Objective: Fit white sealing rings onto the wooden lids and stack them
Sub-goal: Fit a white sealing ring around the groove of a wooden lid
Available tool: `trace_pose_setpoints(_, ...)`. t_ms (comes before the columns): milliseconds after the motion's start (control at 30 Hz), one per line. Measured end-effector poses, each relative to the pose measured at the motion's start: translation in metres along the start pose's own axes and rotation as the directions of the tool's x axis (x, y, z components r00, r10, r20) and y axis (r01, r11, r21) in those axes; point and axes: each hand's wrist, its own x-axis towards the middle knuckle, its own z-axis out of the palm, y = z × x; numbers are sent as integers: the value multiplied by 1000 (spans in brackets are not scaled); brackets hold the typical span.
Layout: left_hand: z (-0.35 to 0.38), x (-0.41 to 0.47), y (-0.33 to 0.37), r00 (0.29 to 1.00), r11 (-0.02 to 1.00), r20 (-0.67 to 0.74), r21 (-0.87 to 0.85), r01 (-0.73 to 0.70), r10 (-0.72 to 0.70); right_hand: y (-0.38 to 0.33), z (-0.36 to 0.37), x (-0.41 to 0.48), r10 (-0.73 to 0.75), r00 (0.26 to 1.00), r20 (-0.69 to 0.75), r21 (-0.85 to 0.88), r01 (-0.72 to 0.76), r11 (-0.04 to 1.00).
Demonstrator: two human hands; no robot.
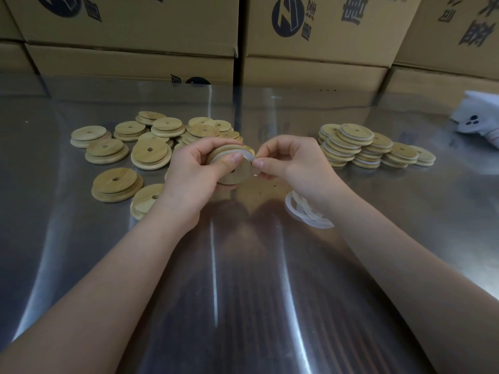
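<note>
I see left hand point(194, 168) gripping wooden lid point(237, 175) mid-table | right hand point(293, 163) pinching white ring point(247, 157) on its rim | loose lids point(151, 155) left, ringed stacks point(351, 147) right | spare rings point(316, 221) partly hidden by right wrist | boxes point(135, 36) far

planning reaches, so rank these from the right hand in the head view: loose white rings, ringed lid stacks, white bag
1. Loose white rings, lying just beneath the wrist of the right hand.
2. Ringed lid stacks, to its right and a little farther back.
3. White bag, at the far right edge.
</note>
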Motion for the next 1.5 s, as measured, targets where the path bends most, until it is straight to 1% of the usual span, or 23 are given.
trace_pose_setpoints(200,-1,1,-1,1000,1000,29,1,1,-1,-1,-1,-1,-2,1000,-28,30,3,1000)
trace_pose_setpoints(367,-2,0,-1,999,1000,33,-11,5,-4,-1,-2,-1,3,1000,1,42,-3,999)
trace_pose_setpoints(700,-2,0,-2,996,992,69,-104,70,-63,0,-2,0,-10,1000,5,57,9,998)
trace_pose_setpoints(833,-2,0,-4,994,986,57,-133,96,-89,1,-1,0,22,1000,18,80,-23,997)
trace_pose_setpoints(1233,-4,3,-4,977,934,52,-288,211,-205,3,-3,2,112,991,74,46,-116,992)
trace_pose_setpoints(1333,-3,3,-4,975,931,51,-289,222,-216,2,-2,2,142,986,88,50,-147,988)
trace_pose_setpoints(1500,-2,3,-4,981,954,9,-234,188,-192,1,1,2,184,975,126,62,-193,979)
